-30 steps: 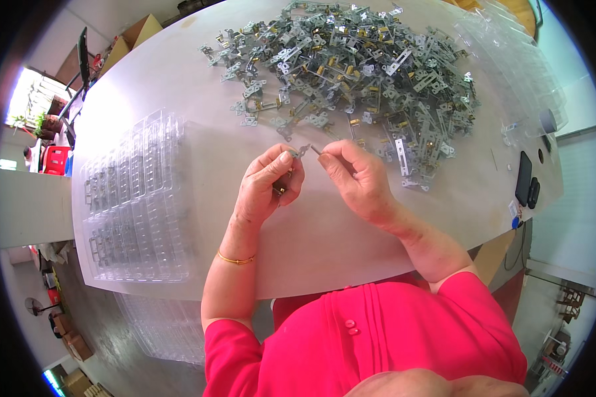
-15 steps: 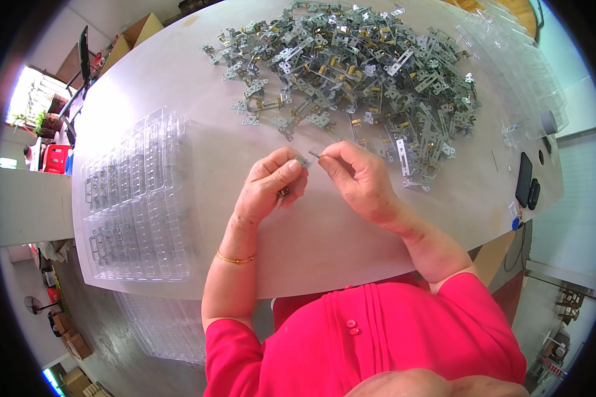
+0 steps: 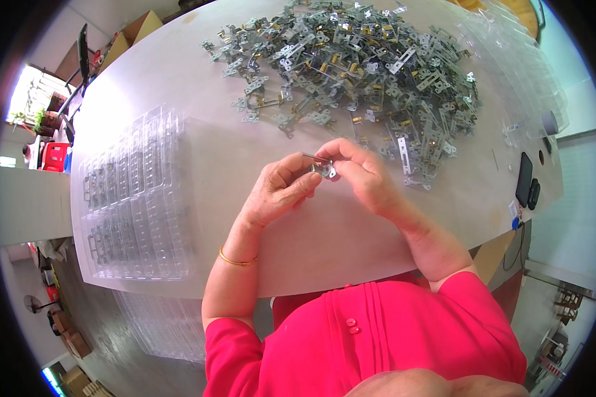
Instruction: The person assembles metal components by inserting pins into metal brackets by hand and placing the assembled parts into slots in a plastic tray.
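Note:
Both hands meet over the table, just in front of a large heap of metal hardware pieces (image 3: 351, 66), silvery with some brass-coloured parts. My left hand (image 3: 281, 188) is closed on a small silvery metal bracket (image 3: 324, 171) with holes, its thumb and fingers pinching one side. At the bracket's other side is my right hand (image 3: 364, 175), fingers pinched together. A thin dark metal pin (image 3: 316, 157) lies across the top of the bracket, its right end at the right fingertips. The fingers cover part of the bracket.
Clear plastic trays (image 3: 136, 198) with rows of metal pieces lie at the left. More clear plastic trays (image 3: 510, 66) are stacked at the far right. A black phone (image 3: 524, 178) rests near the right edge. Below the table's left edge are further clear trays (image 3: 165, 324).
My hands have come together. The left hand has turned and brought the metal bracket into view between the fingertips; the right hand now meets it with the pin.

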Available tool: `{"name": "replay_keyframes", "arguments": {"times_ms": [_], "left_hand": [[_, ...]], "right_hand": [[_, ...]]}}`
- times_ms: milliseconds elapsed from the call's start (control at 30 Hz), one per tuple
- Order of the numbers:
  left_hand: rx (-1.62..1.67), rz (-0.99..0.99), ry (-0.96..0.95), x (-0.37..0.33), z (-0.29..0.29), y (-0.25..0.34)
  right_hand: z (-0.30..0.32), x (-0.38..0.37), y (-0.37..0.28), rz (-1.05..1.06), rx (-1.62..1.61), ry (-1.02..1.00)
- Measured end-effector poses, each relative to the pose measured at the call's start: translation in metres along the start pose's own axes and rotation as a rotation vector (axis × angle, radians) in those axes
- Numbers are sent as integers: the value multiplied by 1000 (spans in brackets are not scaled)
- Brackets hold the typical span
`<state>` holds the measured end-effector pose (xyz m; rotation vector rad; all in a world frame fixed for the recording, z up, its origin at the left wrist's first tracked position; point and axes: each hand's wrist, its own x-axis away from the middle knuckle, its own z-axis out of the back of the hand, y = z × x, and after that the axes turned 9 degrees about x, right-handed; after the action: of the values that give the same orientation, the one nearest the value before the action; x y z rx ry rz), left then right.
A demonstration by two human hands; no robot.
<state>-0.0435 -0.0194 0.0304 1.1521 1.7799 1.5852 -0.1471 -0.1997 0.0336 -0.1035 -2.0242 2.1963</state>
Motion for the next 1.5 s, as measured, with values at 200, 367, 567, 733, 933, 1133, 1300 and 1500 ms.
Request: {"name": "replay_keyframes", "arguments": {"times_ms": [200, 367, 567, 733, 933, 1133, 1300, 1500], "left_hand": [[-82, 7, 11, -1, -3, -4], [-375, -149, -1, -3, -4, -14], [-232, -251, 225, -5, -9, -18], [-208, -221, 147, -5, -11, -10], [-14, -246, 23, -4, -1, -6], [67, -103, -64, -5, -1, -10], [229, -159, 68, -6, -1, -9], [221, -190, 92, -8, -2, -10]], "right_hand": [[-1, -2, 8, 18, -30, -11], [-7, -6, 15, 233, -63, 144], [-8, -7, 18, 225, 95, 205], [-7, -3, 12, 138, 34, 148], [-1, -6, 6, 156, -1, 239], [4, -13, 9, 396, 275, 376], [2, -1, -4, 398, 452, 373], [-4, 3, -8, 315, 540, 289]]}}
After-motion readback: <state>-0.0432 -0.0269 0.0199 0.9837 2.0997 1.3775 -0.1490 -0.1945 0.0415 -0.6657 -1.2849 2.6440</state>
